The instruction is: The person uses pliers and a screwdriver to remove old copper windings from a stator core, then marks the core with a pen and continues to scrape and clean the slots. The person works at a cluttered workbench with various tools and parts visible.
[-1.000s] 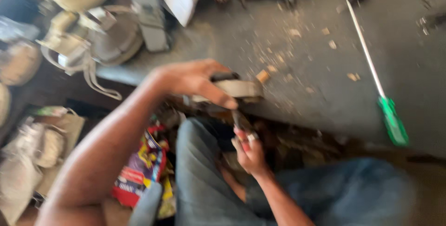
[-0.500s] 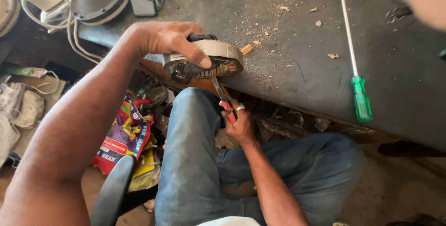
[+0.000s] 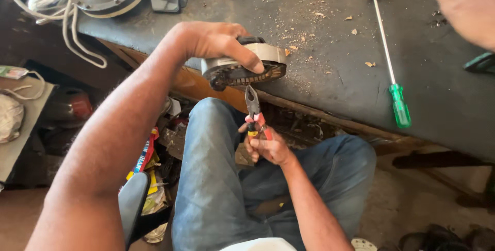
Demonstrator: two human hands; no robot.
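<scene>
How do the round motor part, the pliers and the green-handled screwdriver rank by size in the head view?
1. Green-handled screwdriver, longest.
2. Round motor part, in the left hand.
3. Pliers, in the right hand, partly hidden.

I note that my left hand [image 3: 214, 42] holds a round motor part [image 3: 245, 68] with a matt, pale grey metal shell and a dark, rough-looking toothed inner face, while my right hand [image 3: 268, 145] grips pliers [image 3: 253, 111] of dull grey steel with glossy red plastic handle sleeves. The workbench [image 3: 330, 83] top looks like dark, matt, scuffed sheet strewn with pale wood chips and dust, its front edge bare worn wood. On it lies a screwdriver [image 3: 393, 70] with a bright smooth metal shaft and translucent glossy green plastic handle; my trousers [image 3: 216, 179] are faded blue denim cloth.
</scene>
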